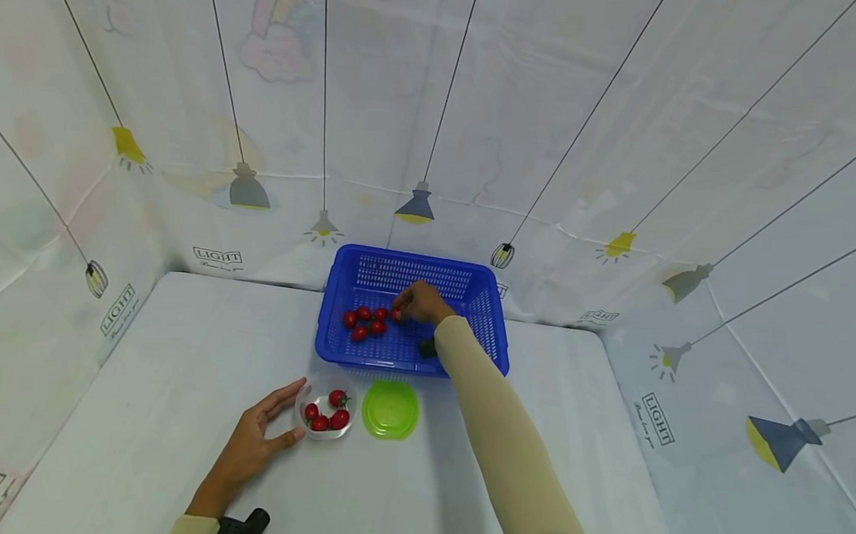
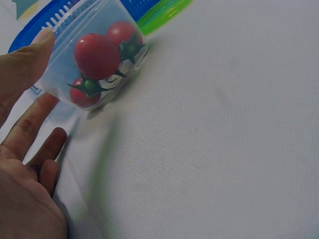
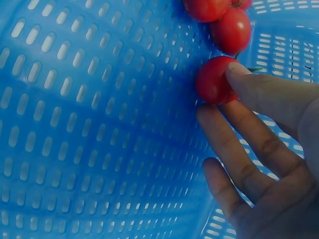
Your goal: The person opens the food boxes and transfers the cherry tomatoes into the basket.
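Inside the blue plastic basket (image 1: 412,368), my right hand (image 1: 422,303) pinches a cherry tomato (image 3: 215,79) between thumb and fingertips. More cherry tomatoes (image 3: 232,31) lie close by on the basket floor, left of that hand in the head view. My left hand (image 1: 259,427) is at the left side of a clear plastic container (image 2: 62,74), its thumb and fingertips against the wall and the fingers fairly straight. Several cherry tomatoes (image 2: 97,56) with green stems sit in this container.
A green lid (image 1: 390,410) lies flat on the white table (image 1: 202,353), right of the container and in front of the basket. Black wrist gear (image 1: 243,526) sits on the left wrist. Printed fabric walls (image 1: 378,97) enclose the table's back and sides.
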`<state>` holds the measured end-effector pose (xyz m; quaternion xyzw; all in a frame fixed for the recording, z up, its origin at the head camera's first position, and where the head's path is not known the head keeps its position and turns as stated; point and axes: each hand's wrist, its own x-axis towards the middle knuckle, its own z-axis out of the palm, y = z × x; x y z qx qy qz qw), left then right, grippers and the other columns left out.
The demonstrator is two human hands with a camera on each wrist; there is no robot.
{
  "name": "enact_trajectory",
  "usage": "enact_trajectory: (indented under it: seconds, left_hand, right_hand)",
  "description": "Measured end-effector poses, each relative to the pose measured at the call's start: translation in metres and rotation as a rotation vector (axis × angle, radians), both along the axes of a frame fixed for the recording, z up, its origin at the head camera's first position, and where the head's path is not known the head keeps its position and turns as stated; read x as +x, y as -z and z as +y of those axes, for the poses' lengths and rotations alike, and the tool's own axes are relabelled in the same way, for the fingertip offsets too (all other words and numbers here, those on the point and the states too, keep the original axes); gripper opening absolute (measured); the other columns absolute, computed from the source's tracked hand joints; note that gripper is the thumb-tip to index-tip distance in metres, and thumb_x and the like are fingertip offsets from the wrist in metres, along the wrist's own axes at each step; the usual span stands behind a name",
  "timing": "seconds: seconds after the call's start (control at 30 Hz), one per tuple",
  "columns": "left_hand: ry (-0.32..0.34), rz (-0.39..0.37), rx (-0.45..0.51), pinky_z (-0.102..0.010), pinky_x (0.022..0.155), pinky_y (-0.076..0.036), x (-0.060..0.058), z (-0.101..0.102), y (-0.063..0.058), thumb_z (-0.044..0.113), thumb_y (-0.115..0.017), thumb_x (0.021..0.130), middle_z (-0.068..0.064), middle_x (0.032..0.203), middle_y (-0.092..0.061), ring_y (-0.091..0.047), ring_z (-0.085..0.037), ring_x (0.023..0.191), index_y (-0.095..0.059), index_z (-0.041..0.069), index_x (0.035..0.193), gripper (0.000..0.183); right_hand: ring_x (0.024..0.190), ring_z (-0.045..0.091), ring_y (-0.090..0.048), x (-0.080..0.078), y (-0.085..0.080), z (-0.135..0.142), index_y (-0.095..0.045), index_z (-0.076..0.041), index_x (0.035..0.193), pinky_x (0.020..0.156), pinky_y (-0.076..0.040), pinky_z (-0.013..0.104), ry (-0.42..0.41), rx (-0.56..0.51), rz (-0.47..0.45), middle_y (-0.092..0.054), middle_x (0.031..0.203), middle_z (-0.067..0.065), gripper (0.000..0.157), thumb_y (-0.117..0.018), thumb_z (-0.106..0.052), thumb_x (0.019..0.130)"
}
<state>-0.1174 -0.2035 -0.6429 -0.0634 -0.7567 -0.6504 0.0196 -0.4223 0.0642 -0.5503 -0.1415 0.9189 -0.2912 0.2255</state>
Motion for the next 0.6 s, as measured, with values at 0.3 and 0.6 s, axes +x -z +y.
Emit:
enact_trajectory:
  seconds: [0.3,0.6]
  left_hand:
    - [-0.002,-0.025,0.012,0.0,0.114,-0.021,-0.0008,-0.0002,0.0008,0.008,-0.078,0.096,-0.012,0.167,-0.047,-0.046,0.006,0.146,-0.046,0.011,0.161,0.072]
    - [-0.007,-0.028,0.0,0.001,0.113,-0.021,-0.0009,0.0002,0.0024,0.009,-0.078,0.096,-0.009,0.166,-0.049,-0.043,0.012,0.144,-0.047,0.015,0.16,0.072]
  right_hand:
    - [0.114,0.027,-0.07,0.0013,-0.0042,0.0003,-0.078,-0.007,0.124,0.109,-0.056,0.045,0.019,0.0,-0.015,-0.078,0.118,0.011,0.03,-0.08,-0.006,0.094]
    - [0.115,0.029,-0.07,0.0046,-0.0072,0.0041,-0.077,-0.006,0.125,0.107,-0.057,0.045,-0.005,-0.022,0.002,-0.077,0.12,0.013,0.031,-0.077,-0.003,0.095]
